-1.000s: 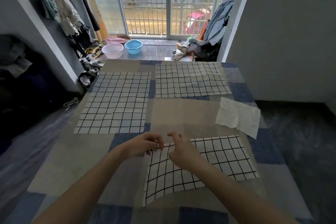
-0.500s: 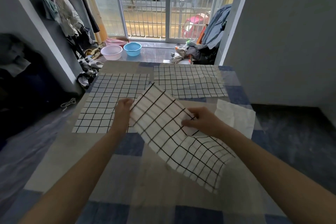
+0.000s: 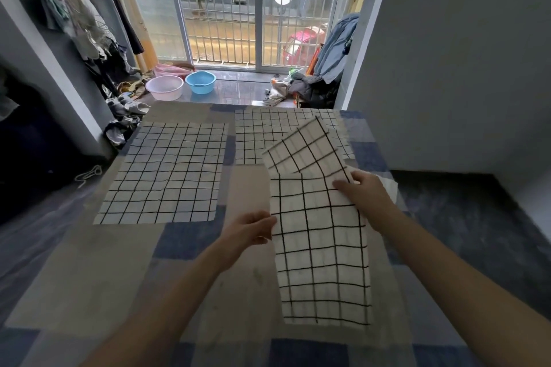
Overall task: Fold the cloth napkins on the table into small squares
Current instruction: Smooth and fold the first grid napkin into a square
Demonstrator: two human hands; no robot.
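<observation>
Your left hand [image 3: 250,231] pinches the left edge of the checked napkin [image 3: 320,250] you are folding — thumb on top, the other fingers curled under the cloth. Your right hand [image 3: 362,192] grips the same napkin at its right side, near the fold line, with the fingers curled over the cloth. Neither hand is spread flat.

The napkin is white with black lines that make big squares. Its near part lies on the counter [image 3: 89,277], close to you and a bit to the right. Its far part is lifted up and tilted away from you, so it stands in the air above the crease between your two hands.

Two more checked napkins lie flat on the counter. The big left napkin [image 3: 167,173] is well apart from your hands. The far napkin [image 3: 262,131] sits at the back edge of the counter, and the lifted part of your napkin hides some of it. A plain white cloth [image 3: 390,188] peeks out just behind your right hand — most of it is hidden.

The counter has a cover with blue and tan blocks. On the floor past it sit a pink basin [image 3: 164,87] and a blue basin [image 3: 200,82], side by side near the glass door.
</observation>
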